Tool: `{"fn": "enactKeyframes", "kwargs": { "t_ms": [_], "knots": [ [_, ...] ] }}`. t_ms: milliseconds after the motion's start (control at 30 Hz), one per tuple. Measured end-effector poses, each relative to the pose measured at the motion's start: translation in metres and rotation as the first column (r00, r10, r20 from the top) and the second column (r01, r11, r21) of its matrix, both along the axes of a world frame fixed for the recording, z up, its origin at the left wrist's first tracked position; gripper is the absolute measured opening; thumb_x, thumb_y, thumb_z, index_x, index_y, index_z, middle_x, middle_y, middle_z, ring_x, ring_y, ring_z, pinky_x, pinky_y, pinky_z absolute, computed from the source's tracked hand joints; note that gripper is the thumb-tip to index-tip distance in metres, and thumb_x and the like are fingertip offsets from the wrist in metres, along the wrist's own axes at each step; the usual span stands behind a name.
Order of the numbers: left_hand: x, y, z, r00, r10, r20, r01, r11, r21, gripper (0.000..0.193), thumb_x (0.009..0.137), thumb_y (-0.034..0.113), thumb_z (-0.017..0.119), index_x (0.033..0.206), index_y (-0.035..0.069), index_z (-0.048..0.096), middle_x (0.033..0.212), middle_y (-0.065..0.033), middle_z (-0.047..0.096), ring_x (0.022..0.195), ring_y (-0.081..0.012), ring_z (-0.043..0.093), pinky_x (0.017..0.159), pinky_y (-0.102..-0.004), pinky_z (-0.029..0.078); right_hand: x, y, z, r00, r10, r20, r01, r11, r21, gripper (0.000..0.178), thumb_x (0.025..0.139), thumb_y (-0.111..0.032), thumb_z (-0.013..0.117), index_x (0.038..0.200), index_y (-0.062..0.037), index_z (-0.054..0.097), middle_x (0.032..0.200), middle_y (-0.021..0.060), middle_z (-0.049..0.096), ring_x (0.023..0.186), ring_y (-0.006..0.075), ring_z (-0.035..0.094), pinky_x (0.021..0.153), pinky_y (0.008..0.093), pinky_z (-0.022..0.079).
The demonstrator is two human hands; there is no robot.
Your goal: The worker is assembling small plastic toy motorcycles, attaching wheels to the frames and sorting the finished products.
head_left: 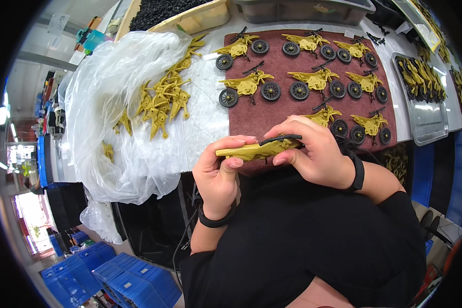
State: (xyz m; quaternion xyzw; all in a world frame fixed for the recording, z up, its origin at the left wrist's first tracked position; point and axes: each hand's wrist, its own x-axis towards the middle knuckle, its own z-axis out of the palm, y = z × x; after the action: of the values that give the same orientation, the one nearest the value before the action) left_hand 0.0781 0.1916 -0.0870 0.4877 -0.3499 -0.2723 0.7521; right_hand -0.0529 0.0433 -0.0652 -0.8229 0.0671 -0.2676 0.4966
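Note:
My left hand [218,172] pinches the long end of a yellow toy motorcycle body [241,152], thumb below and fingers above. The other end is gripped by my right hand [315,154], its fingers curled over a black handlebar [281,138] that lies along the body's top. Both hands hold the piece level above the near edge of a dark red mat [241,122]. No wheels show on the held body; my fingers hide part of it. Beyond my hands, several yellow toy motorcycles [249,84] with black wheels and handlebars lie in rows on the mat.
Left of the mat, loose yellow body parts [161,102] lie on and beside a crumpled clear plastic bag [123,72]. A cream bin [208,16] of small black parts and a grey bin [305,11] stand behind. A clear tray [430,126] holds yellow pieces at right. Blue crates [133,282] sit lower left.

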Motion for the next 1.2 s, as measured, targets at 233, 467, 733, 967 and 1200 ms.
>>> {"fn": "enactKeyframes", "kwargs": {
  "t_ms": [233,467,733,967,1200],
  "knots": [
    [0.021,0.003,-0.009,0.981,0.183,0.062,-0.172,0.974,-0.147,0.025,0.096,0.028,0.051,0.104,0.004,0.050,0.118,-0.0204,0.051,0.113,-0.0339,0.051,0.093,-0.0445,0.043,-0.001,-0.002,-0.003,0.999,0.000,-0.047,0.020,0.900,0.435,0.032,0.086,-0.015,0.067,0.112,-0.0018,0.054,0.094,0.0077,0.063,0.082,0.0168,0.061,0.073,0.0265,0.047],
    [0.013,-0.007,0.003,0.965,0.148,0.214,-0.112,0.979,-0.172,0.039,0.090,0.038,0.061,0.106,0.004,0.050,0.119,-0.0207,0.052,0.114,-0.0362,0.049,0.094,-0.0467,0.041,-0.006,-0.008,0.007,0.991,0.121,-0.064,-0.016,0.564,0.826,0.035,0.096,-0.019,0.055,0.123,-0.0029,0.039,0.092,0.0089,0.062,0.070,0.0121,0.059,0.065,0.0250,0.050],
    [0.009,-0.019,0.015,0.603,0.022,0.797,-0.116,0.991,0.060,0.038,0.065,0.013,0.081,0.099,0.005,0.068,0.115,-0.0161,0.058,0.109,-0.0341,0.055,0.089,-0.0411,0.047,-0.002,-0.023,0.004,0.982,0.140,-0.128,-0.019,0.742,0.670,0.031,0.098,-0.020,0.051,0.123,-0.0036,0.042,0.089,0.0050,0.061,0.077,0.0087,0.059,0.071,0.0234,0.048],
    [0.005,-0.022,0.010,0.681,0.068,0.729,-0.175,0.982,0.071,0.032,0.067,0.006,0.079,0.097,0.004,0.070,0.110,-0.0143,0.059,0.093,-0.0242,0.059,0.078,-0.0316,0.050,-0.003,-0.028,0.004,0.994,0.078,-0.081,-0.014,0.804,0.594,0.037,0.098,-0.029,0.052,0.124,-0.0035,0.049,0.086,0.0010,0.059,0.078,0.0051,0.051,0.071,0.0225,0.044],
    [0.011,-0.015,0.004,0.765,0.115,0.633,-0.216,0.973,0.084,0.030,0.067,0.000,0.078,0.096,0.004,0.070,0.111,-0.0136,0.058,0.093,-0.0230,0.059,0.080,-0.0320,0.049,-0.031,-0.062,0.029,0.990,-0.032,-0.134,0.068,0.960,0.272,0.042,0.100,-0.032,0.045,0.125,0.0007,0.051,0.106,0.0084,0.061,0.084,0.0126,0.060,0.079,0.0258,0.047]
  ]
}}
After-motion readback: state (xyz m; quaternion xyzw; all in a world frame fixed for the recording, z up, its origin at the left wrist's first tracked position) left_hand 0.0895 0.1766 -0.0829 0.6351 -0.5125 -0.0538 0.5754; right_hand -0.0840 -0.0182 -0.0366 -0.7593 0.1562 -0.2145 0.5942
